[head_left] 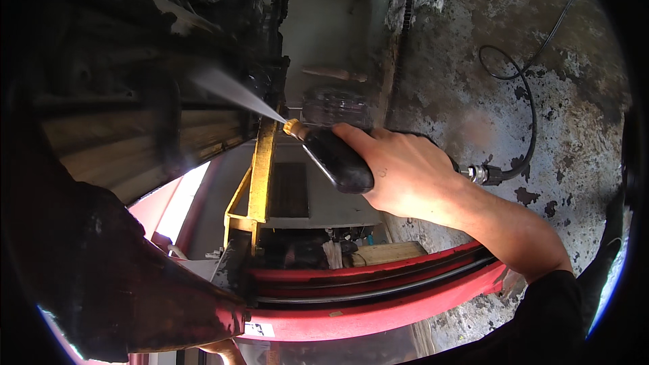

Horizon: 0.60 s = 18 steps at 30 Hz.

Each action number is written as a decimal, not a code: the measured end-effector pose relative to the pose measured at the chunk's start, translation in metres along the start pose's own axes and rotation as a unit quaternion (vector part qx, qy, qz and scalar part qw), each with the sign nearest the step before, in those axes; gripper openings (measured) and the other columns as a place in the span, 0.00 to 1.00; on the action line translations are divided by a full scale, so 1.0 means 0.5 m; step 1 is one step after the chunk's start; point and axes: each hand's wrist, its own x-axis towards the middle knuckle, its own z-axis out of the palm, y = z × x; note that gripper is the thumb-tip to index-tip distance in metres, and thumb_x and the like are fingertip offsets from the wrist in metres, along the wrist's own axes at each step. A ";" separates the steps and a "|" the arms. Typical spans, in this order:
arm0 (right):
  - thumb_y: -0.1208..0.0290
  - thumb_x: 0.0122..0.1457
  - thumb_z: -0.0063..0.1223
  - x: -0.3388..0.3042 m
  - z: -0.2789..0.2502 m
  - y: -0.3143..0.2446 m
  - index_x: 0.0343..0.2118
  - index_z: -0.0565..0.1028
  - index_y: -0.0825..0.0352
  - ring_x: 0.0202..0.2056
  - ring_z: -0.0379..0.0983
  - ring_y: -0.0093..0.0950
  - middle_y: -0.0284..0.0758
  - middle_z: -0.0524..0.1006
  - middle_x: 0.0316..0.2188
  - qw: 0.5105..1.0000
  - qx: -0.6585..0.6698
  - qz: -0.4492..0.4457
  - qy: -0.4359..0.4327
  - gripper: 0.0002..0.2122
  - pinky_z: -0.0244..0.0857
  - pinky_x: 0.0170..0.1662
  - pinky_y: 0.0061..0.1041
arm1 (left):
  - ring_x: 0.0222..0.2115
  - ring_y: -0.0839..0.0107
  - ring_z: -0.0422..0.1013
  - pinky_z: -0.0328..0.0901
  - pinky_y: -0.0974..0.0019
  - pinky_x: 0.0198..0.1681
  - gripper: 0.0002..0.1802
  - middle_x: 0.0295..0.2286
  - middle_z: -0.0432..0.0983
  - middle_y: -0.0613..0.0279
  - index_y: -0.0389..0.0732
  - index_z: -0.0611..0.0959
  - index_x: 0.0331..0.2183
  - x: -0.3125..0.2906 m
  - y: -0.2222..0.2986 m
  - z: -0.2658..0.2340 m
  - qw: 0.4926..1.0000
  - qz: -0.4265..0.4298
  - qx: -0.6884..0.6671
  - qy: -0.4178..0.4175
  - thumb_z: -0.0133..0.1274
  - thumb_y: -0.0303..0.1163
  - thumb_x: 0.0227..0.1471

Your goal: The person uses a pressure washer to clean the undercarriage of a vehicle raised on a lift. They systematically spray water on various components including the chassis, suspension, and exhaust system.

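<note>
You have a black spray gun (340, 165) just to the right of the yellow bar (260, 182), held slanting so that its yellow nozzle (293, 128) sits by the upper part of that bar. A white jet (243, 99) leaves the nozzle, crosses in front of the yellow bar and fans out to its left, over dark machinery too shadowed to make out.

Your right hand (409, 165) is closed around the gun, to the right of the yellow bar, thumb side toward the nozzle and wrist bare up to a dark sleeve (551, 301). Behind the hand, farther right of the bar, a metal coupling (478, 174) joins a black hose (533, 118), which curves away and makes a loop over the blotched grey floor (460, 88).

Only a small part of your left hand (228, 349) shows, well below the yellow bar at the lower edge, partly hidden by a large dark panel (159, 290); you cannot tell from this view whether it grips anything.

A red beam (385, 318) curves below the bar's foot, and a piece of wood (387, 253) lies near that beam, below and right of the bar.
</note>
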 end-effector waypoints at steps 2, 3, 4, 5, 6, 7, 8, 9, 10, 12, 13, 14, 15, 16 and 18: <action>0.70 0.52 0.56 0.019 -0.032 -0.014 0.59 0.64 0.57 0.38 0.77 0.49 0.47 0.79 0.36 1.000 -0.002 -0.003 0.007 0.29 0.72 0.40 0.45 | 0.39 0.46 0.75 0.70 0.50 0.44 0.36 0.41 0.76 0.43 0.33 0.74 0.50 0.009 0.007 -0.003 1.000 -0.007 -0.008 -0.009 0.63 0.49 0.48; 0.71 0.51 0.55 0.027 -0.049 -0.018 0.59 0.64 0.57 0.38 0.77 0.49 0.47 0.79 0.36 1.000 -0.002 -0.013 0.023 0.29 0.72 0.40 0.45 | 0.39 0.46 0.75 0.70 0.50 0.44 0.36 0.41 0.76 0.43 0.33 0.74 0.50 0.015 0.009 0.002 1.000 -0.004 -0.005 -0.013 0.63 0.49 0.48; 0.72 0.51 0.55 0.031 -0.062 -0.022 0.59 0.64 0.57 0.38 0.77 0.49 0.47 0.79 0.36 0.999 -0.005 -0.025 0.040 0.29 0.72 0.40 0.45 | 0.39 0.46 0.75 0.70 0.50 0.44 0.36 0.41 0.76 0.43 0.33 0.74 0.50 0.014 0.012 0.003 1.000 -0.010 -0.011 -0.015 0.63 0.49 0.48; 0.77 0.52 0.53 0.036 -0.062 -0.021 0.49 0.68 0.68 0.30 0.79 0.48 0.49 0.79 0.27 0.988 0.001 -0.105 0.113 0.20 0.73 0.30 0.45 | 0.39 0.46 0.75 0.70 0.50 0.44 0.36 0.41 0.76 0.44 0.33 0.74 0.50 0.014 0.014 0.000 1.000 -0.015 -0.012 -0.015 0.63 0.49 0.48; 0.77 0.52 0.53 0.032 -0.071 -0.029 0.48 0.68 0.68 0.30 0.79 0.48 0.49 0.79 0.26 0.987 0.005 -0.115 0.111 0.19 0.73 0.29 0.44 | 0.39 0.47 0.75 0.70 0.50 0.43 0.36 0.41 0.76 0.44 0.33 0.74 0.50 0.012 0.012 -0.007 1.000 -0.018 -0.011 -0.017 0.63 0.49 0.48; 0.77 0.51 0.53 0.029 -0.096 -0.047 0.48 0.68 0.69 0.29 0.79 0.49 0.49 0.79 0.25 0.987 0.005 -0.118 0.112 0.18 0.73 0.29 0.44 | 0.39 0.47 0.75 0.70 0.50 0.43 0.36 0.41 0.76 0.44 0.33 0.74 0.50 0.017 0.015 0.001 0.999 -0.019 -0.017 -0.019 0.63 0.49 0.48; 0.77 0.51 0.53 0.029 -0.106 -0.055 0.46 0.69 0.70 0.29 0.79 0.49 0.49 0.78 0.24 0.983 0.001 -0.129 0.131 0.17 0.73 0.28 0.44 | 0.39 0.47 0.75 0.70 0.50 0.43 0.36 0.41 0.76 0.44 0.33 0.74 0.50 0.022 0.018 0.010 0.999 -0.022 -0.022 -0.023 0.63 0.49 0.48; 0.77 0.52 0.53 0.029 -0.117 -0.064 0.45 0.70 0.70 0.28 0.79 0.49 0.49 0.78 0.23 0.979 -0.003 -0.140 0.149 0.16 0.73 0.28 0.44 | 0.39 0.47 0.75 0.70 0.50 0.43 0.36 0.41 0.76 0.44 0.33 0.74 0.50 0.024 0.020 0.017 0.999 -0.022 -0.026 -0.025 0.63 0.49 0.48; 0.77 0.52 0.54 0.028 -0.124 -0.076 0.44 0.70 0.71 0.27 0.80 0.49 0.49 0.78 0.21 0.974 -0.005 -0.156 0.166 0.15 0.74 0.27 0.43 | 0.39 0.47 0.75 0.70 0.50 0.43 0.36 0.41 0.76 0.44 0.33 0.74 0.50 0.019 0.020 0.007 0.999 -0.024 -0.023 -0.025 0.63 0.49 0.48; 0.77 0.51 0.54 0.027 -0.141 -0.086 0.42 0.71 0.72 0.27 0.80 0.48 0.48 0.78 0.21 0.968 -0.006 -0.171 0.184 0.14 0.74 0.28 0.43 | 0.38 0.47 0.75 0.70 0.50 0.42 0.36 0.41 0.76 0.44 0.33 0.74 0.50 0.018 0.023 -0.001 0.999 -0.029 -0.025 -0.032 0.63 0.49 0.48; 0.77 0.50 0.54 0.029 -0.147 -0.088 0.42 0.72 0.72 0.27 0.80 0.48 0.48 0.78 0.21 0.966 -0.007 -0.175 0.193 0.14 0.74 0.28 0.43 | 0.38 0.47 0.75 0.70 0.50 0.42 0.36 0.41 0.76 0.44 0.33 0.74 0.50 0.018 0.024 -0.002 0.999 -0.030 -0.026 -0.036 0.63 0.49 0.48; 0.77 0.50 0.55 0.032 -0.154 -0.090 0.42 0.72 0.72 0.27 0.80 0.47 0.48 0.78 0.21 0.963 -0.009 -0.179 0.201 0.15 0.74 0.29 0.43 | 0.38 0.47 0.75 0.70 0.50 0.42 0.36 0.41 0.76 0.44 0.33 0.74 0.50 0.016 0.027 -0.004 0.998 -0.032 -0.028 -0.040 0.63 0.49 0.48; 0.77 0.49 0.55 0.038 -0.160 -0.081 0.42 0.72 0.72 0.28 0.80 0.47 0.48 0.78 0.22 0.964 -0.006 -0.180 0.196 0.15 0.74 0.30 0.43 | 0.38 0.47 0.75 0.70 0.50 0.42 0.36 0.41 0.76 0.44 0.33 0.74 0.50 0.015 0.031 -0.003 0.998 -0.032 -0.032 -0.043 0.63 0.49 0.48; 0.76 0.49 0.56 0.044 -0.166 -0.076 0.42 0.74 0.71 0.29 0.80 0.47 0.48 0.79 0.23 0.972 -0.001 -0.162 0.172 0.15 0.74 0.32 0.43 | 0.38 0.47 0.75 0.70 0.50 0.42 0.36 0.41 0.76 0.44 0.33 0.74 0.50 0.013 0.030 -0.010 0.998 -0.032 -0.029 -0.048 0.64 0.49 0.48; 0.75 0.47 0.58 0.057 -0.174 -0.064 0.42 0.76 0.69 0.33 0.80 0.46 0.47 0.80 0.27 0.985 0.004 -0.122 0.120 0.16 0.75 0.36 0.43 | 0.38 0.48 0.76 0.71 0.50 0.42 0.36 0.41 0.77 0.44 0.33 0.74 0.50 0.012 0.031 -0.019 0.997 -0.033 -0.026 -0.062 0.64 0.49 0.48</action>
